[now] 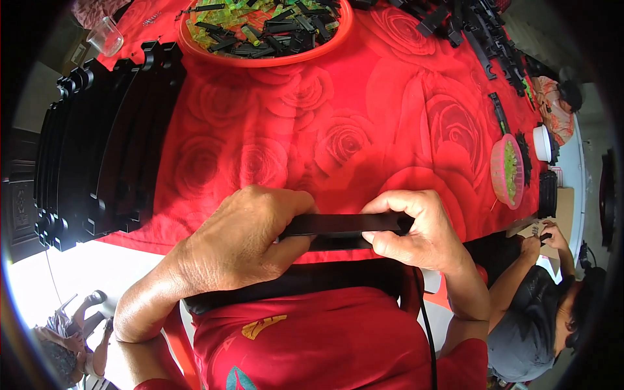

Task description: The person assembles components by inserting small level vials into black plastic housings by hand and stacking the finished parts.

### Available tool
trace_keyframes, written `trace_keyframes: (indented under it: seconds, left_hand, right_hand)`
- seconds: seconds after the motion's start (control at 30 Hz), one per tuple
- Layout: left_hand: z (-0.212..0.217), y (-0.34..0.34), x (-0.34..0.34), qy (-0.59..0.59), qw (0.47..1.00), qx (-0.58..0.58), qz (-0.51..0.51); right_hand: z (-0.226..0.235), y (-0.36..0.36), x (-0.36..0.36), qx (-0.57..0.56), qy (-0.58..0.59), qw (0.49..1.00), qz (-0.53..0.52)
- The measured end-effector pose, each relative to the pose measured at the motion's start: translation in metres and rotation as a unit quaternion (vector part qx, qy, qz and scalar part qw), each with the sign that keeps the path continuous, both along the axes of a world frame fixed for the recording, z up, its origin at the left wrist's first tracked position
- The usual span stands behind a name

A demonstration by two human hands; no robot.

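Close to my body, at the near edge of the table, I hold a long, flat black plastic piece [344,224] level between both hands. My left hand [240,237] is closed around its left end, thumb below and fingers above. At the other end, my right hand [419,231] pinches it between thumb and bent forefinger. A second dark edge shows just under the piece; whether it belongs to the same part I cannot tell. The ends of the piece are partly hidden by my fingers.
A stack of long black plastic parts [110,143] stands at left. A red basin [260,63] of small yellow-green and black pieces sits at the far side. Black parts [478,39] lie far right, beyond a pink basket [498,172]. A co-worker [530,325] sits at right.
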State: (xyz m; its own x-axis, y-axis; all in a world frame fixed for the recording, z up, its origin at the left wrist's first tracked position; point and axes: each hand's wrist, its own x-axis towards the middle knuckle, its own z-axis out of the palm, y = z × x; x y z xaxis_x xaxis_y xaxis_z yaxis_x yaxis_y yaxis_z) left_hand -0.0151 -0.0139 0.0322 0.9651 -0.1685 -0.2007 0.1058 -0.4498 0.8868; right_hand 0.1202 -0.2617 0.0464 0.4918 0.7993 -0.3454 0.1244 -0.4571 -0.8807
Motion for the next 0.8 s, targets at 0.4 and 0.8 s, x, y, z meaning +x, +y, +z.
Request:
trace_keyframes:
  seconds: [0.4,0.8]
  left_hand:
    - [-0.003,-0.008,0.001,0.040,0.998,-0.045,-0.001]
    - [0.013,-0.010,0.000,-0.152,0.979,0.134,-0.009]
  right_hand:
    - [0.004,-0.007,0.006,-0.018,-0.009,0.998,0.053]
    - [-0.008,0.000,0.005,0.015,-0.035,0.998,0.049]
